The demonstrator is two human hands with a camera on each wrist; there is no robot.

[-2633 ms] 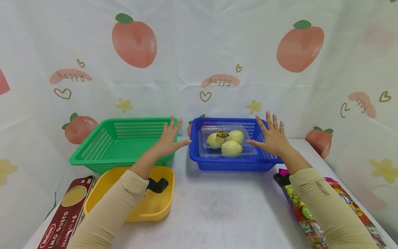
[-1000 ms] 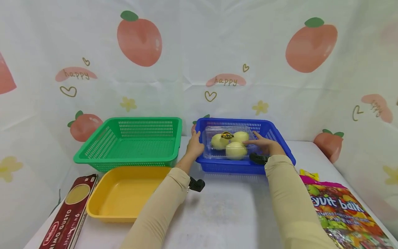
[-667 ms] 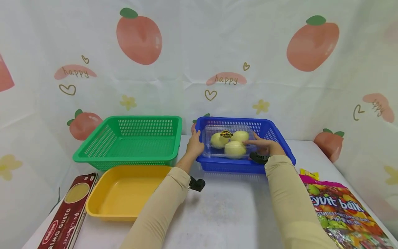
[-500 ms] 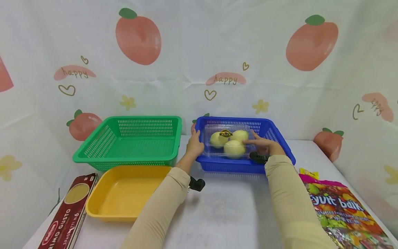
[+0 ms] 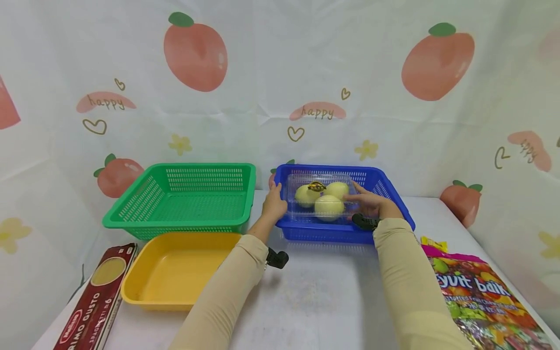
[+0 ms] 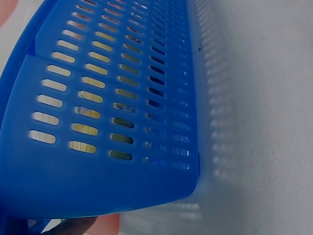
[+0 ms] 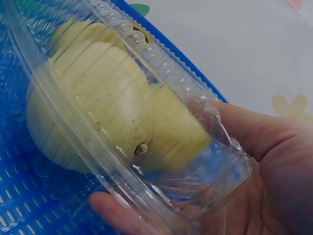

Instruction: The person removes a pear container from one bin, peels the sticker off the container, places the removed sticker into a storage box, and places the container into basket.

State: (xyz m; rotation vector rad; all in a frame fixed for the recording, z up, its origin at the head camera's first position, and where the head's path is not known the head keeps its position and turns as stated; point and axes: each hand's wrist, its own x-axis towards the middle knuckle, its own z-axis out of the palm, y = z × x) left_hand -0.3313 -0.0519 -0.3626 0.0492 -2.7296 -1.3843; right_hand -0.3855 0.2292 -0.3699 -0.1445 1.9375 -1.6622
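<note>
My left hand (image 5: 274,204) grips the left end of the blue plastic basket (image 5: 323,234); in the left wrist view the basket's slotted wall (image 6: 98,186) fills most of the picture and hides nearly all the fingers. Inside that basket a clear plastic clamshell box (image 5: 302,214) with a black and gold label (image 5: 317,187) holds three round, pale yellow fruits (image 5: 329,206). At the box's right end, my right hand (image 5: 372,201) grips it between thumb and fingers. The right wrist view shows the fingers reaching under the clear box (image 7: 195,196), which looks slightly raised and tilted.
A green basket (image 5: 175,224) stands left of the blue one, with a yellow tub (image 5: 179,272) before it. A red spaghetti pack (image 5: 94,296) lies far left. At right are a colourful candy bag (image 5: 485,291) and a small yellow packet (image 5: 434,244). A printed curtain (image 5: 280,73) hangs behind.
Both hands were spread in the air; the left has come onto the blue basket's end and the right onto the clamshell box. Lately the box has shifted slightly up and left.
</note>
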